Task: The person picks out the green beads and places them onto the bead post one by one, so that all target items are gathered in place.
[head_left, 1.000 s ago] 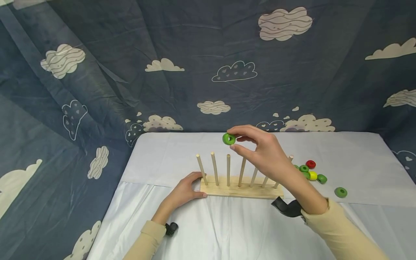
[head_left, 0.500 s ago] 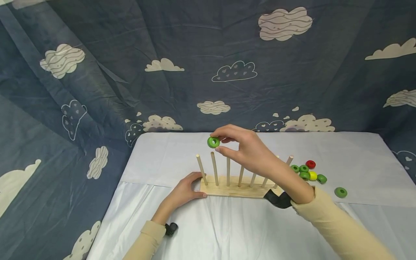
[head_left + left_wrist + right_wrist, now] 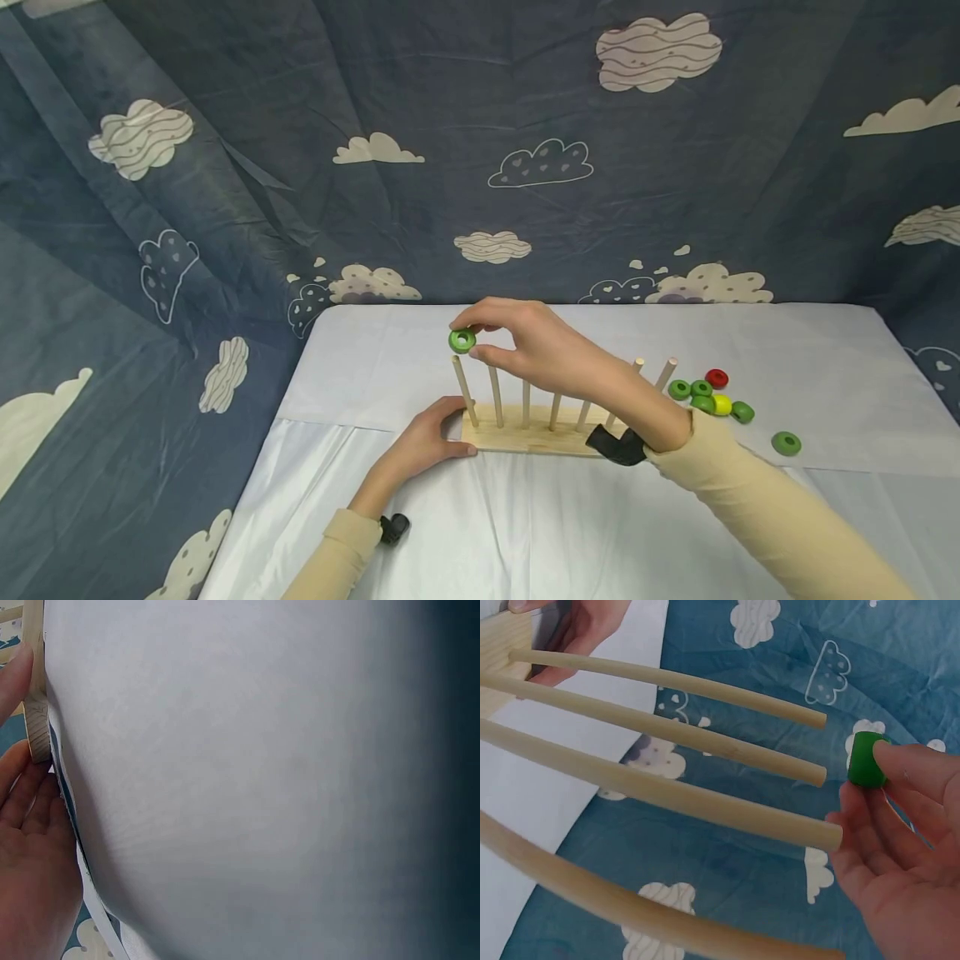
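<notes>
My right hand (image 3: 536, 346) pinches a green bead (image 3: 455, 346) between thumb and fingertips. The bead hangs just above the tip of the leftmost peg (image 3: 463, 390), apart from it. That peg is one of several upright dowels on a pale wooden base (image 3: 517, 441), and no beads show on those in sight. At the base's left end, my left hand (image 3: 422, 437) grips it, thumb along the front edge and fingers behind. In the right wrist view, the green bead (image 3: 864, 760) sits beyond the peg tips. The left wrist view catches the base's end (image 3: 36, 727) between thumb and fingers.
Right of the base lies a loose cluster of several green beads (image 3: 742, 412), a yellow bead (image 3: 722, 405) and a red bead (image 3: 717, 379). One more green bead (image 3: 786, 443) lies farther right. White cloth (image 3: 570, 525) covers the table; a dark cloud-print curtain (image 3: 450, 108) hangs behind.
My right hand has carried the green bead leftward across the pegs and slightly down, to the leftmost one. My left hand and the base have stayed put.
</notes>
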`<state>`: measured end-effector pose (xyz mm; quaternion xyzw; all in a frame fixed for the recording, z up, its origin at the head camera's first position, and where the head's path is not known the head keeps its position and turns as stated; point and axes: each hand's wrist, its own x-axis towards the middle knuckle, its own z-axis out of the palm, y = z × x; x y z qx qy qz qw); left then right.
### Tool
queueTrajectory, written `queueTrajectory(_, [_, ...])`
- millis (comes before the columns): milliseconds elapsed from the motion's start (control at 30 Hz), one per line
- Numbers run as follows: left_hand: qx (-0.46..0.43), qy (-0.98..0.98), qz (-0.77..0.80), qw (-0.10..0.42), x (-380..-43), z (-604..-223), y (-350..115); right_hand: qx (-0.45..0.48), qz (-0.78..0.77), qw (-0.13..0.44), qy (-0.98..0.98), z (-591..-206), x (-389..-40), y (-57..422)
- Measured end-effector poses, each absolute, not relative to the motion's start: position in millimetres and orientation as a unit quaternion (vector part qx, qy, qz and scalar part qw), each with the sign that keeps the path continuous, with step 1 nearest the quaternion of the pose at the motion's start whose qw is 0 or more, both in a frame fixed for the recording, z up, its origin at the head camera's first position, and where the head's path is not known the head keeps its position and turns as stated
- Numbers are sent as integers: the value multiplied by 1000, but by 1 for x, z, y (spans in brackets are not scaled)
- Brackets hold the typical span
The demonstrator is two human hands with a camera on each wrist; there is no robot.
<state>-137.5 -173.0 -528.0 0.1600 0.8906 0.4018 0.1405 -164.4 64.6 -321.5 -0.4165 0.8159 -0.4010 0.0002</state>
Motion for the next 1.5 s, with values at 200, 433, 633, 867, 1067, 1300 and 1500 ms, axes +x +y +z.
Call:
queueTrajectory(200, [163, 890, 402, 140, -138, -530, -174, -411, -384, 38, 826, -322, -167, 59])
queueTrajectory(433, [164, 890, 402, 140, -138, -530, -174, -423, -362, 67, 828, -322, -169, 55])
queueTrajectory(633, [157, 892, 398, 144, -137, -528, -174, -422, -353, 84, 831, -323, -170, 52])
queueTrajectory(867, [154, 894, 395, 145, -136, -527, -173, -420, -347, 98, 833, -326, -172, 50])
queueTrajectory(1067, [149, 891, 402, 149, -136, -528, -173, -417, -342, 109, 835, -328, -174, 49])
queueTrajectory(1300, [147, 889, 407, 150, -137, -529, -173, -415, -341, 116, 835, -329, -173, 48])
queueTrajectory(1500, [148, 889, 407, 147, -137, -529, -172, -406, -334, 107, 844, -329, -173, 52])
